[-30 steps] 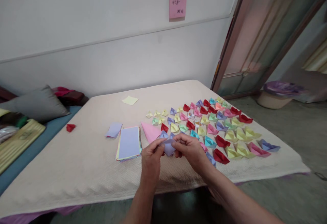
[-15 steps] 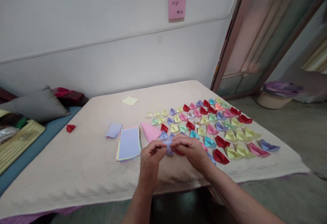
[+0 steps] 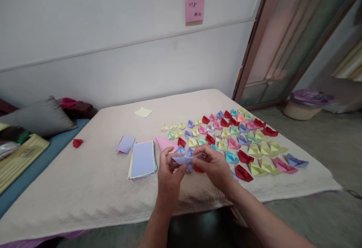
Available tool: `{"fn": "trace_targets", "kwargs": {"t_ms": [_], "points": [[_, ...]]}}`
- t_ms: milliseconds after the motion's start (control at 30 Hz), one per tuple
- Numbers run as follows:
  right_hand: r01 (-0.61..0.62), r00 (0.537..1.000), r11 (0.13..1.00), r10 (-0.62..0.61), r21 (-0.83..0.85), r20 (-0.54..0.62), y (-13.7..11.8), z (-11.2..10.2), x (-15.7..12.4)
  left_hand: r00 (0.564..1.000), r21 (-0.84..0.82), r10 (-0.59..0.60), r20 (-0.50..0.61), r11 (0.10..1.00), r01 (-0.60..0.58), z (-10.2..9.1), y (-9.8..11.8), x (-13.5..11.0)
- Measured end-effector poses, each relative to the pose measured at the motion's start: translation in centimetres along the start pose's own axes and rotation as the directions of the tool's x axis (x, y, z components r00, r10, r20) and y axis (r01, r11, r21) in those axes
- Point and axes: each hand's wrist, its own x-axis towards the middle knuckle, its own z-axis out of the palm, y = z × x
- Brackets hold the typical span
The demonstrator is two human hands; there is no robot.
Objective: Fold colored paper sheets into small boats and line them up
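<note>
Between my two hands is a small lilac paper boat, held above the cloth near the front edge. My left hand pinches its left end, thumb below and fingers curled behind. My right hand grips the right end between thumb and bent fingers. Just beyond my hands lie a pink folded paper cone and more lilac folded boats. To the left of my left hand rests a stack of coloured paper sheets, a lilac one on top.
Rows of coloured paper boats cover the right side of the cloth-covered table. Smaller lilac sheets, a yellow sheet and a red folded paper lie left and back. A pink note hangs on the wall.
The lilac paper between my hands now shows as an opened-out boat shape, where it was a small folded piece. My hands have turned slightly and moved a little apart.
</note>
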Motion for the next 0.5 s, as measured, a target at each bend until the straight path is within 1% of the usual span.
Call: {"fn": "trace_targets", "kwargs": {"t_ms": [67,133,200,233,300,333,400,500], "points": [[0.026,1.000,0.999,-0.026,-0.026,0.005,0.00,-0.09,-0.08,0.996,0.057,-0.040,0.079,0.998,0.036,-0.11,0.36,0.19],[0.057,0.998,0.996,-0.057,-0.067,0.008,-0.06,-0.18,-0.15,0.990,0.136,-0.049,0.133,0.990,0.030,-0.30,0.63,0.33],[0.127,0.992,0.982,-0.126,-0.138,0.019,-0.21,-0.26,-0.19,0.991,0.179,-0.024,0.133,0.984,-0.001,-0.48,0.74,0.41],[0.183,0.983,0.967,-0.180,-0.174,0.036,-0.31,-0.28,-0.19,0.992,0.193,-0.007,0.126,0.981,-0.018,-0.54,0.73,0.43],[0.301,0.953,0.926,-0.287,-0.228,0.094,-0.54,-0.27,-0.20,0.992,0.229,0.025,0.122,0.972,-0.053,-0.60,0.67,0.41],[0.344,0.938,0.907,-0.322,-0.242,0.126,-0.64,-0.24,-0.21,0.991,0.248,0.044,0.125,0.966,-0.074,-0.59,0.64,0.38],[0.380,0.923,0.887,-0.344,-0.262,0.173,-0.77,-0.16,-0.24,0.987,0.284,0.078,0.143,0.952,-0.117,-0.54,0.60,0.29],[0.362,0.929,0.887,-0.318,-0.285,0.189,-0.77,-0.08,-0.31,0.980,0.331,0.113,0.167,0.929,-0.163,-0.44,0.55,0.14]]}}
